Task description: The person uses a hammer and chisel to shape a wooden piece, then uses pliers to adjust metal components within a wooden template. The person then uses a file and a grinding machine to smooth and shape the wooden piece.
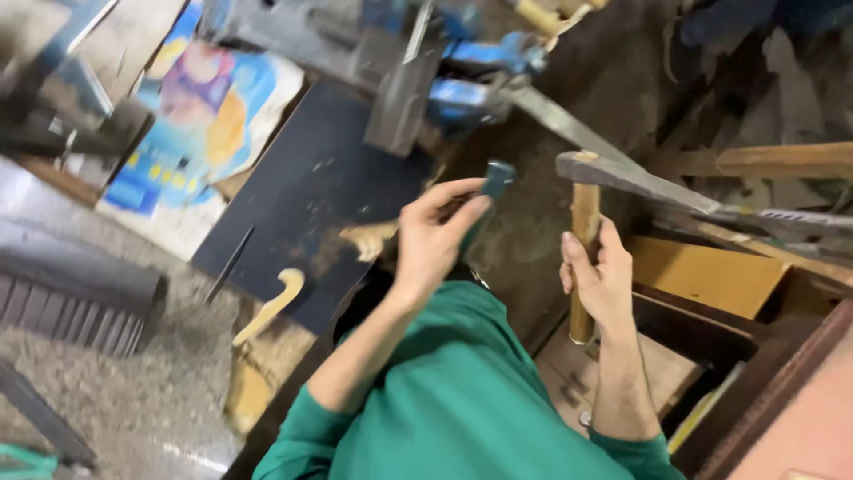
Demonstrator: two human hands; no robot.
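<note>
The left hand [435,240] pinches a chisel [494,182] by its dark handle, steadying it upright; just right of it, the right hand [604,280] wraps the hammer [584,240] handle, head raised for a blow

Pretty cluttered workshop here. A speckled grey floor [107,391] is showing along the left, with a dark ribbed block [75,298] sitting on it. A black board [311,191] is lying in the middle, its far corner running under a blue vise [471,84]. A colourful printed sack [200,116] is lying beside the board's left edge. Wooden boxes [711,276] are crowding the right side.
</note>
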